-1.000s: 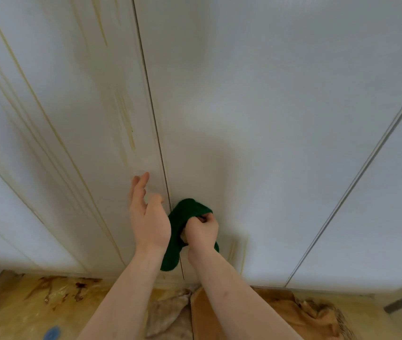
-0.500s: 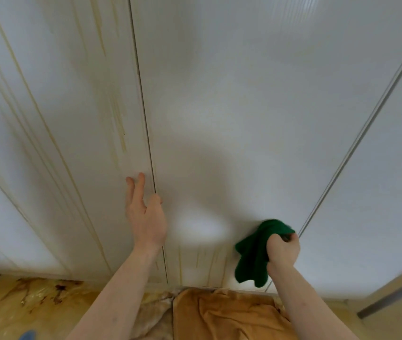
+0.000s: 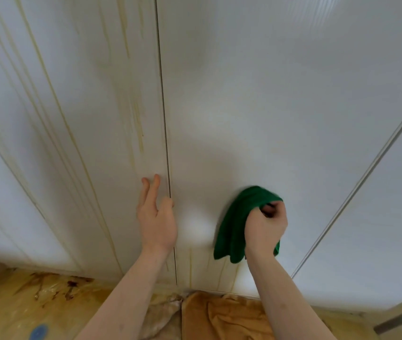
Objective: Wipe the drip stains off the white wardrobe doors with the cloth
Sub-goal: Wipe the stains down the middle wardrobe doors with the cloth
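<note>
White wardrobe doors fill the view. The middle door (image 3: pixel 256 106) is mostly clean, with short yellow drips (image 3: pixel 190 268) left near its bottom edge. The left door (image 3: pixel 84 119) carries long yellow-brown drip stains (image 3: pixel 139 126) running down it. My right hand (image 3: pixel 265 224) is shut on a bunched green cloth (image 3: pixel 236 227), pressed against the lower part of the middle door. My left hand (image 3: pixel 157 217) lies flat with fingers apart on the left door, beside the gap between the two doors.
A third white door (image 3: pixel 379 229) stands at the right behind a grey seam. On the floor below lie a tan towel (image 3: pixel 222 317), stained plastic sheeting (image 3: pixel 35 298) and a blue cap (image 3: pixel 38 332).
My right hand swept the green cloth from the door gap to the right seam, then back left and a little up. My left hand stayed in place on the left door.
</note>
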